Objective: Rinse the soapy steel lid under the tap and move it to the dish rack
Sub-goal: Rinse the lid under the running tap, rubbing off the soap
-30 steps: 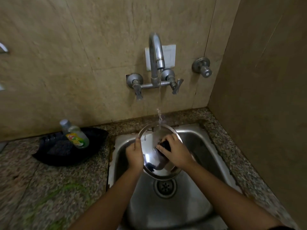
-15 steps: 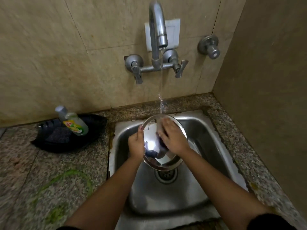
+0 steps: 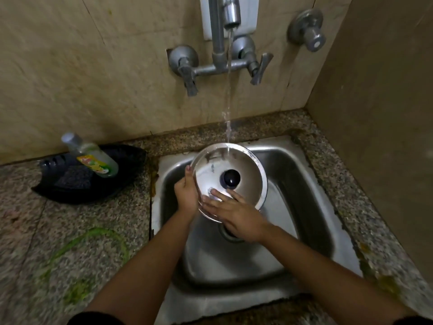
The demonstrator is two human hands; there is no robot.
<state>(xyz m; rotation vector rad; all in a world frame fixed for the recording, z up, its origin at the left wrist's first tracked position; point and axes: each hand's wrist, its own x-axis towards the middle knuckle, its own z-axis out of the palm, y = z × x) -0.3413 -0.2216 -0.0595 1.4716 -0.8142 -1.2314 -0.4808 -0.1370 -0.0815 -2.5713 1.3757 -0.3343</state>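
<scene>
The round steel lid (image 3: 243,170) with a black knob (image 3: 230,178) is tilted over the steel sink (image 3: 300,184), its top face toward me. Water from the tap (image 3: 230,15) falls in a thin stream onto the lid's far edge. My left hand (image 3: 186,195) grips the lid's left rim. My right hand (image 3: 234,214) lies flat on the lid's near part, fingers spread, just below the knob. No dish rack is in view.
A black tray (image 3: 131,160) sits on the granite counter (image 3: 82,231) left of the sink, holding a dish-soap bottle (image 3: 93,157) and a dark scrub pad (image 3: 73,178). Green smears mark the counter. Tiled walls close in behind and at the right.
My right hand slid off the knob down to the lid's near part, uncovering the knob. The lid now shows its top more fully under the stream.
</scene>
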